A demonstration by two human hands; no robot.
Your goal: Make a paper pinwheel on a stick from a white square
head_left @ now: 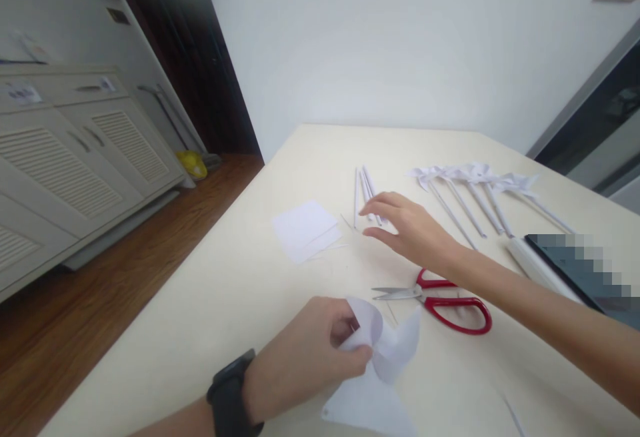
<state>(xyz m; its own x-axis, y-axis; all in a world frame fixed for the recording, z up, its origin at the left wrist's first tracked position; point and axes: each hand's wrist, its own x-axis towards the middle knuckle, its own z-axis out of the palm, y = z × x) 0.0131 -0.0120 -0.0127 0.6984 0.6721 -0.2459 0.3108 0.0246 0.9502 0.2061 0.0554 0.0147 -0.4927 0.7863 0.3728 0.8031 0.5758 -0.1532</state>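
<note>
My left hand (pixel 325 343), with a dark watch on its wrist, pinches a white paper pinwheel (pixel 395 343) whose points are folded in to the middle. One flat corner of the paper hangs toward the table's front. My right hand (pixel 405 227) reaches over the table with thumb and fingers apart, holding nothing. Just beyond its fingertips lie several rolled white paper sticks (pixel 356 190) and a thin wire-like piece (pixel 347 221). Under my right forearm rest scissors (pixel 425 295) with red handles, their blades pointing left.
White paper squares (pixel 305 227) lie left of the sticks. Several pinwheels on sticks (pixel 475 173) lie at the back right. A dark-screened device (pixel 565 270) sits at the right. The cream table (pixel 240 277) meets a white wall; cabinets (pixel 75 150) stand at the left.
</note>
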